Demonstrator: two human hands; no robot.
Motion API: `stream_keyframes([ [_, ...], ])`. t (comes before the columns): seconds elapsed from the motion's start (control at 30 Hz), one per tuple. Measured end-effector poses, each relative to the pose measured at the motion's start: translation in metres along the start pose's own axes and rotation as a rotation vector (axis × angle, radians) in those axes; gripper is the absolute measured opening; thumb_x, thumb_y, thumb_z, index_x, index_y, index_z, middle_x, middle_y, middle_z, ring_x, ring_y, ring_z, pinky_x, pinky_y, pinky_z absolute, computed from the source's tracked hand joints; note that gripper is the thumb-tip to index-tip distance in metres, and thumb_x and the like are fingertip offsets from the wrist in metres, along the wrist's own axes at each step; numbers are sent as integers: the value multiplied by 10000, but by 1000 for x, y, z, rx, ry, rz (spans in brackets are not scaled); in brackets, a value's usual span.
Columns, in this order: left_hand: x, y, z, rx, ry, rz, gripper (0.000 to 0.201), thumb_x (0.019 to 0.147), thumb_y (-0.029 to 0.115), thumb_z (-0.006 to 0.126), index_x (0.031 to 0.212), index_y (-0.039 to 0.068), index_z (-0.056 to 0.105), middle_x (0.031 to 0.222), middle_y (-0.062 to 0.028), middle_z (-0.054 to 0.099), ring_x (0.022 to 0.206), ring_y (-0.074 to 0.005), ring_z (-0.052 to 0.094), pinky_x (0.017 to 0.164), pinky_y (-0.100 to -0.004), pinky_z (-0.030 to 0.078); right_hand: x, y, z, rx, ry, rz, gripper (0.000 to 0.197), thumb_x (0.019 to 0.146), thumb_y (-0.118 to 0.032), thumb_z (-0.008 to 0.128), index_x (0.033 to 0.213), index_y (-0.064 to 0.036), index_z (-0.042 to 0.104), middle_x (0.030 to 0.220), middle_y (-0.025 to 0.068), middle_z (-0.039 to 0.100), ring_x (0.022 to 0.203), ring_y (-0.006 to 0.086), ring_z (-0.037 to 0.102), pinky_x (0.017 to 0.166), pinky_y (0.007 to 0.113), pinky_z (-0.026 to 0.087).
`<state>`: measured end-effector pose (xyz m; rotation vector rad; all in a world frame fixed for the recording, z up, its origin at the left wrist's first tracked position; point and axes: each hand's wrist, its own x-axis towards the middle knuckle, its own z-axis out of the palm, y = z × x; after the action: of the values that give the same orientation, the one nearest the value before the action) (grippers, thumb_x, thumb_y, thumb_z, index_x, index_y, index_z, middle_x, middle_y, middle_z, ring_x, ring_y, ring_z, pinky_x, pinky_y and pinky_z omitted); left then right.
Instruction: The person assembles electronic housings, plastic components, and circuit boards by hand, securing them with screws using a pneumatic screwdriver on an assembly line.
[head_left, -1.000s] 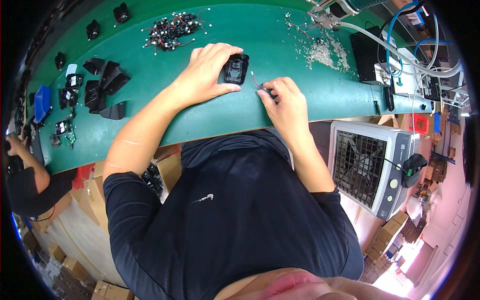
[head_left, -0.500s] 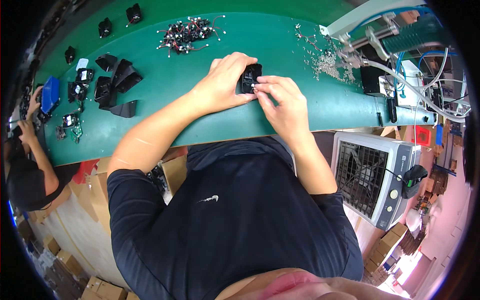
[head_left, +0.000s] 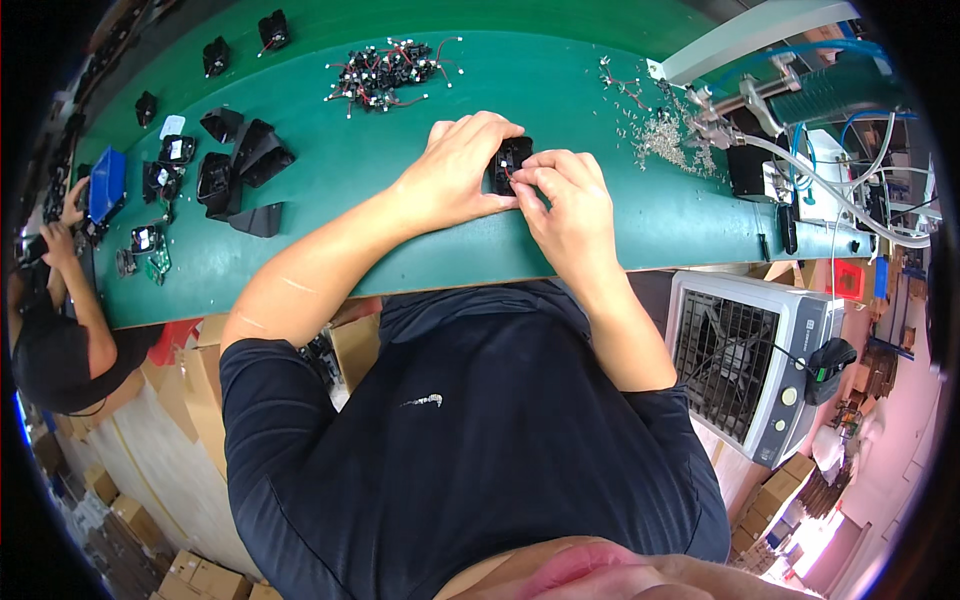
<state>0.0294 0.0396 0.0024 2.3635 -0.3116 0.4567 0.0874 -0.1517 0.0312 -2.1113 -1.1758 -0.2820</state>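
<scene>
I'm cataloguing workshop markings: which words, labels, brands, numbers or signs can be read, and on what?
No text can be read.
Black shirt: pale chest print, too blurred.
Grey and white fan unit: panel markings, too small.
Held black housing: no lettering visible.

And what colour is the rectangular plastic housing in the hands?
Black: the rectangular plastic housing shows best in the head view.

No text legible; white print [head_left: 427, 400] on black shirt [head_left: 480, 460].

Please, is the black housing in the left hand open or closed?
Open: the black housing shows its recessed inside between the left hand's thumb and fingers, with a red wire visible there.
</scene>
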Motion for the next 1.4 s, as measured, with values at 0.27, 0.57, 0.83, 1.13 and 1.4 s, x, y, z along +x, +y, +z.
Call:
stream_keyframes([
  [0.27, -1, -1, 1, 23, 8, -9, 790, 675, 253, 928, 1343, 73, 546, 1292, -128, 586, 1227, -331, 564, 989, -460, 386, 9, -4, 3, -71, -75, 49, 95, 773, -39, 766, 858, -53, 729, 953, 63, 639, 920, 282, 601, 820, 400, 539],
  [0.57, 1, 0, 1, 58, -1, -34, 839, 677, 202, 923, 1403, 89, 518, 1337, -129, 583, 1241, -335, 564, 1031, -449, 403, 20, 2, -19, 8, -181, 62, 205, 807, -43, 750, 1011, -56, 755, 1032, 116, 634, 1002, 308, 614, 851, 409, 542],
  [0.83, 7, -3, -5, -44, 62, -48, 779, 723, 232, 926, 1385, 115, 531, 1344, -103, 581, 1276, -304, 558, 1082, -429, 403, 116, 13, -147, 9, 854, -56, 583, 1033, -410, 629, 1358, 59, 510, 1233, 123, 621, 954, 198, 624, 855, 301, 505],
  [1.13, -1, -4, -4, 41, 20, -26, 530, 732, 331, 925, 1109, 112, 623, 1316, -104, 578, 1243, -303, 559, 1027, -422, 392, 148, -57, -115, 835, 874, 225, 637, 1124, -552, 285, 1250, -7, 589, 832, 55, 621, 683, 142, 616, 555, 259, 509],
  [1.4, 1, -2, -6, 47, -70, -43, 451, 747, 369, 906, 1025, 84, 695, 1285, -101, 566, 1218, -286, 541, 1022, -409, 364, 99, -60, -82, 1388, 491, 199, 968, 991, -806, 252, 1286, 69, 541, 712, 75, 590, 584, 172, 599, 534, 284, 525],
])
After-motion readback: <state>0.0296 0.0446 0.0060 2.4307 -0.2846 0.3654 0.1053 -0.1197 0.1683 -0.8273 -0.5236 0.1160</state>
